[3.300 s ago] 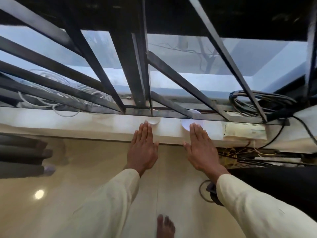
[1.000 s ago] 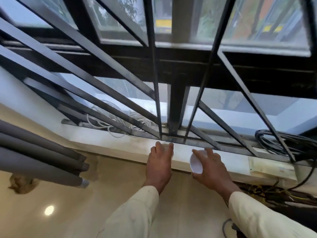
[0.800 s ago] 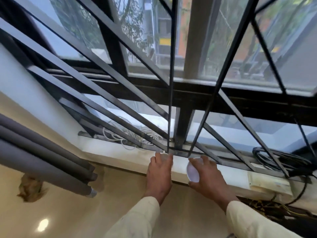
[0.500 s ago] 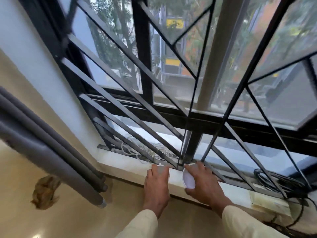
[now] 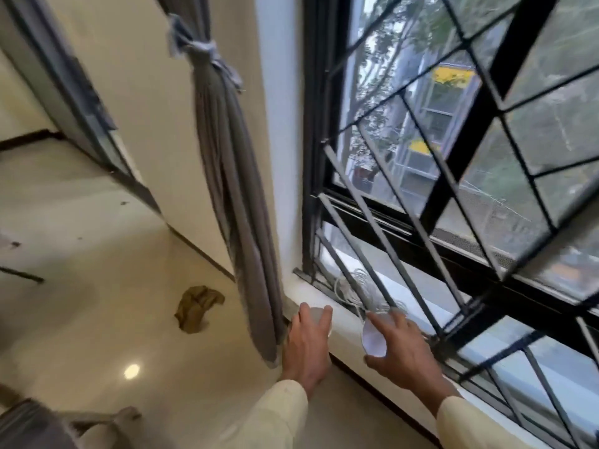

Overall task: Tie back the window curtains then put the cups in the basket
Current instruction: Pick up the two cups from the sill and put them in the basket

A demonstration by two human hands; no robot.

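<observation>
so, left hand (image 5: 307, 346) curls over first cup (image 5: 317, 314) at the sill's (image 5: 345, 333) left end, just beside the tied curtain (image 5: 233, 196). right hand (image 5: 403, 350) grips second cup (image 5: 372, 339), tipped sideways w/ mouth facing left. basket not in view, so prob. both cups get carried off the sill.

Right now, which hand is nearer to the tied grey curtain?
Left. The left hand, gripping a white cup, is right beside the curtain, at its lower end; the right hand, holding the other cup, is farther right along the sill.
</observation>
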